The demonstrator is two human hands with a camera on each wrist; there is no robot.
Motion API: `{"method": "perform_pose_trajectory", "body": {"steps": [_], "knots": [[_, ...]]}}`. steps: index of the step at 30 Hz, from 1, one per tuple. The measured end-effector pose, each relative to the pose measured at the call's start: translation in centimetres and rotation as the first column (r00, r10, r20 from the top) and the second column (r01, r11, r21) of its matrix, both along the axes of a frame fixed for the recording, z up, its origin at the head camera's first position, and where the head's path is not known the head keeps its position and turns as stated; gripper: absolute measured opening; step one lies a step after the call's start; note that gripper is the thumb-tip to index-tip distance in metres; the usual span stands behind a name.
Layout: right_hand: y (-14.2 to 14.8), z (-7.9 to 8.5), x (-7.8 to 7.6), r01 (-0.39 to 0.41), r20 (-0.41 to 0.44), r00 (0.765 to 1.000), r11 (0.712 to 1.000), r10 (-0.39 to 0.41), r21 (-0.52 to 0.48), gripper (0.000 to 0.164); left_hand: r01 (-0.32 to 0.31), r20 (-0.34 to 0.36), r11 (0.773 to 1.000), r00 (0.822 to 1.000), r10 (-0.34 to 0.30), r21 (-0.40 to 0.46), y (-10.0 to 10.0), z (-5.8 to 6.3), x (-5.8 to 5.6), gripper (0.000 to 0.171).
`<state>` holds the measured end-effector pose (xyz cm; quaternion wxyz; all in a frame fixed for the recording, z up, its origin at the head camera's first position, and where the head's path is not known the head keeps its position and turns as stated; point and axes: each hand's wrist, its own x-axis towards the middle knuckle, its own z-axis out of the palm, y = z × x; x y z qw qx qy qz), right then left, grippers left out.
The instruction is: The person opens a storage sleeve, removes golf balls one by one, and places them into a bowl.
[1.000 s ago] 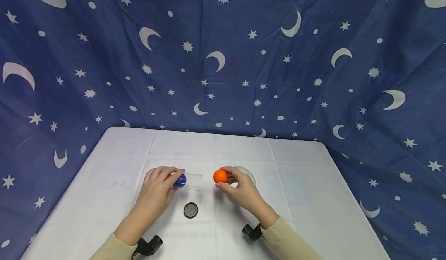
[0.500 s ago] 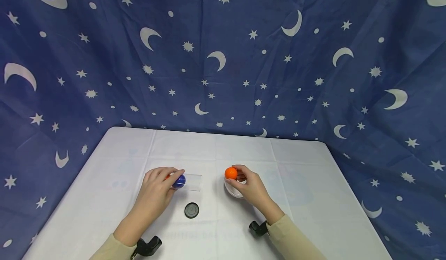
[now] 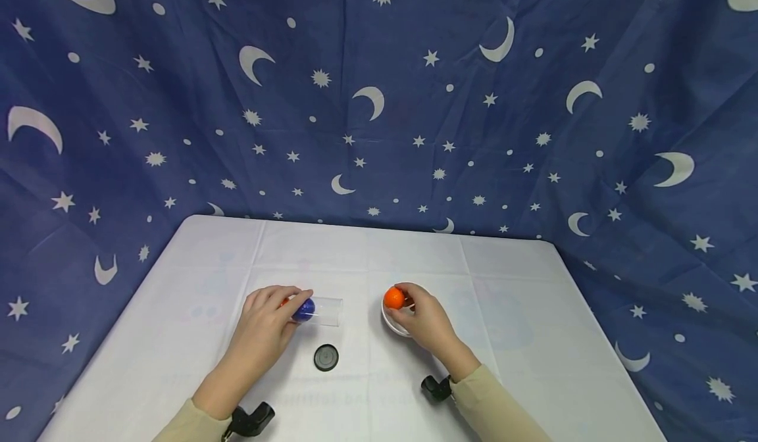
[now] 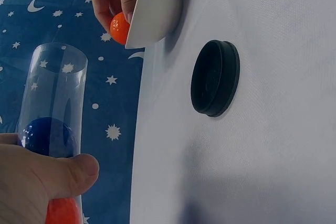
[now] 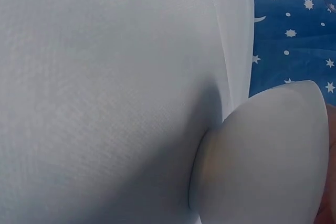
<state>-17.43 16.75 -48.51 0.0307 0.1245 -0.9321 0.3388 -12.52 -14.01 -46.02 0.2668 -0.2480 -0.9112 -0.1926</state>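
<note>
My left hand (image 3: 263, 320) grips a clear tube (image 3: 329, 312) lying sideways in the head view, its free end toward the right. Inside it sit a blue ball (image 4: 50, 137) and, deeper down, an orange-red ball (image 4: 62, 212) partly covered by my thumb. My right hand (image 3: 428, 318) pinches another orange ball (image 3: 393, 298), dimpled like a golf ball, at the rim of a white bowl (image 4: 157, 14). The right wrist view shows mostly the bowl's outer side (image 5: 268, 161); the ball is hidden there. The fingers reach partly inside the bowl, whose contents cannot be seen.
A round black cap (image 3: 326, 357) lies on the white tablecloth (image 3: 367, 258), between the hands and nearer the person. Behind the table hangs a blue curtain (image 3: 403, 179) with moons and stars. Each wrist carries a black camera.
My right hand has moved right with the orange ball, from left of the bowl to its rim, then slightly lower. The left hand and tube have stayed nearly still.
</note>
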Motion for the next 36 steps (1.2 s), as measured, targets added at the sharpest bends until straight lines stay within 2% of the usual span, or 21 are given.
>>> {"method": "perform_pose_trajectory", "body": {"steps": [7, 13, 20, 24, 28, 36], "knots": [[0.2, 0.1, 0.1, 0.002, -0.018, 1.0, 1.0, -0.003, -0.008, 0.048, 0.001, 0.009, 1.0, 1.0, -0.001, -0.002, 0.1, 0.0, 0.0, 0.058], [0.3, 1.0, 0.4, -0.026, -0.089, 0.996, 0.999, 0.023, -0.033, 0.046, -0.011, 0.029, 1.0, 1.0, 0.011, -0.019, 0.0, -0.1, 0.0, 0.061], [-0.1, 2.1, 1.2, -0.043, -0.079, 0.996, 0.996, 0.037, -0.083, 0.05, -0.001, 0.033, 1.0, 0.999, 0.001, -0.007, 0.2, -0.1, -0.1, 0.059], [-0.5, 2.4, 1.5, -0.067, -0.118, 0.992, 0.99, 0.053, -0.123, 0.049, -0.001, 0.035, 1.0, 0.999, 0.002, -0.01, 0.4, 0.1, 0.0, 0.059], [-0.8, 2.5, 1.7, -0.126, -0.157, 0.983, 0.978, 0.1, -0.166, 0.047, -0.003, 0.037, 1.0, 0.999, 0.003, -0.015, 0.6, 0.2, 0.0, 0.06], [-1.3, 2.3, 2.0, -0.233, -0.198, 0.963, 0.93, 0.181, -0.285, 0.046, -0.003, 0.024, 1.0, 1.0, 0.004, -0.026, 0.9, 0.1, 0.0, 0.06]]}}
